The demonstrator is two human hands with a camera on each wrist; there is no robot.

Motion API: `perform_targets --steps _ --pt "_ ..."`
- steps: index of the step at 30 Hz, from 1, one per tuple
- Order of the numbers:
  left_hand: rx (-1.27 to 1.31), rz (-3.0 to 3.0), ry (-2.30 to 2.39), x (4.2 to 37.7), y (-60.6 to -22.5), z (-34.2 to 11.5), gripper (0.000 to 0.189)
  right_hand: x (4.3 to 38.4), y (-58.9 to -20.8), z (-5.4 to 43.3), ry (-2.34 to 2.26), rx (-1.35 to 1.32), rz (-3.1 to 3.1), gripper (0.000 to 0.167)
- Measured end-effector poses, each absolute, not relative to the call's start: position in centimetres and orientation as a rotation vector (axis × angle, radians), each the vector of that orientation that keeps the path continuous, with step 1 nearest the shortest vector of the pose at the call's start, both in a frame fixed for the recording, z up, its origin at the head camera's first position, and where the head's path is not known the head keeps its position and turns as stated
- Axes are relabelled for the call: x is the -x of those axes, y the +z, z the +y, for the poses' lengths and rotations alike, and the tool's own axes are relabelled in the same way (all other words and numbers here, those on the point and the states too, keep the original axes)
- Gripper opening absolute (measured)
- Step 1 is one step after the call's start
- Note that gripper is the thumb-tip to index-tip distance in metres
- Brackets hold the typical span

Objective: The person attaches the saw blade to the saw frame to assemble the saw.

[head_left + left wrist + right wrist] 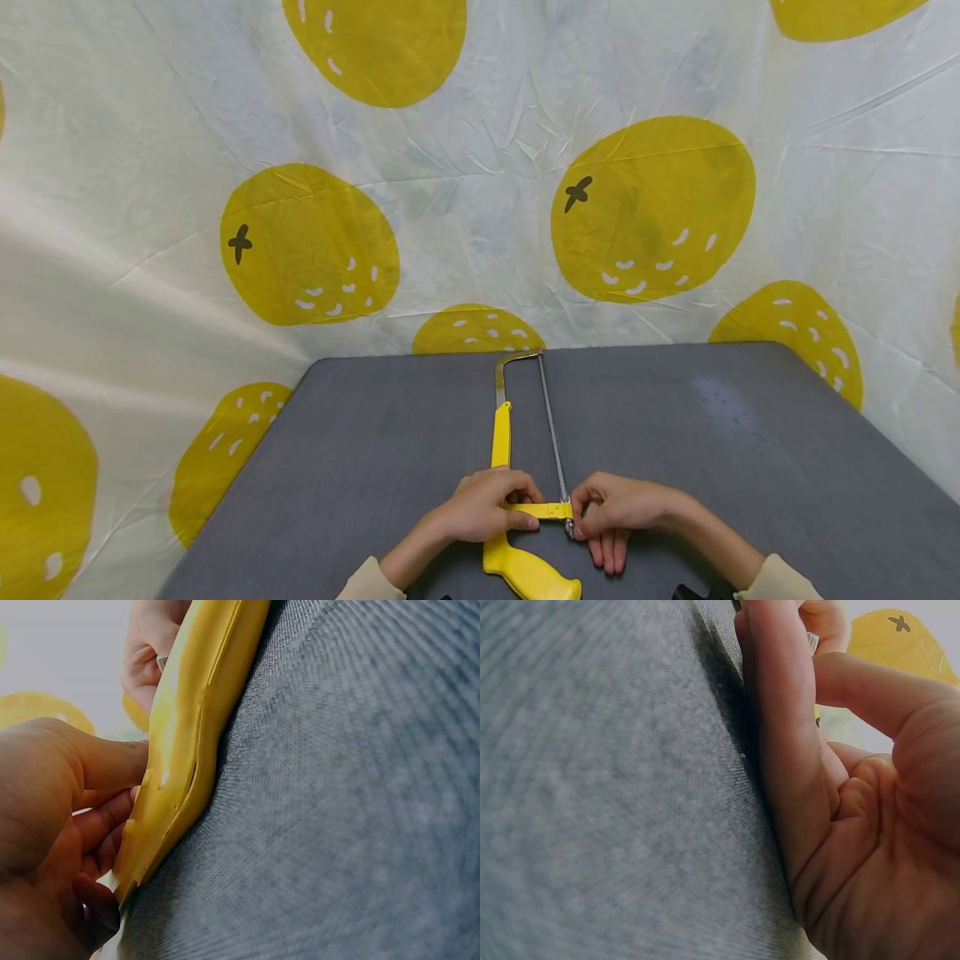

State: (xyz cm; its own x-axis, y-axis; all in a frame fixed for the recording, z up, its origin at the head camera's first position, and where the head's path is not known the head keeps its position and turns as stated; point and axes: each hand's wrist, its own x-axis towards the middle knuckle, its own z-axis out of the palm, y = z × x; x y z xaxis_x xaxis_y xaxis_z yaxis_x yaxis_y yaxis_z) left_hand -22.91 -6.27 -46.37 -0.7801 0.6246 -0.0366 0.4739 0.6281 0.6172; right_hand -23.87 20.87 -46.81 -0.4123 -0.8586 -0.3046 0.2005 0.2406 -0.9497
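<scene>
A yellow hacksaw (pixel 502 437) lies on the grey worktop (pixel 375 433), its bowed end by the far edge, its handle (pixel 536 575) towards the near edge. The left hand (pixel 487 504) grips its yellow frame; just beside it, the right hand (pixel 611 506) pinches the metal fitting (pixel 570 529) at the blade's (pixel 552 425) near end.

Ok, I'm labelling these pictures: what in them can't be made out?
Any teeth on the blade: head view, too small.
Metal part: head view, too small, partly covered by the right fingers.
Handle: head view, lower end cut off by the bottom edge.
Left thumb: left wrist view, tip behind the saw.
</scene>
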Motion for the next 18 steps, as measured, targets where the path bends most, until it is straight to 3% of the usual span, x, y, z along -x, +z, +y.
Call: perform_targets --steps 18 --pt "-0.896 2.612 0.880 22.85 -46.72 -6.38 0.014 23.69 -46.66 20.75 -1.346 0.669 1.522 0.003"
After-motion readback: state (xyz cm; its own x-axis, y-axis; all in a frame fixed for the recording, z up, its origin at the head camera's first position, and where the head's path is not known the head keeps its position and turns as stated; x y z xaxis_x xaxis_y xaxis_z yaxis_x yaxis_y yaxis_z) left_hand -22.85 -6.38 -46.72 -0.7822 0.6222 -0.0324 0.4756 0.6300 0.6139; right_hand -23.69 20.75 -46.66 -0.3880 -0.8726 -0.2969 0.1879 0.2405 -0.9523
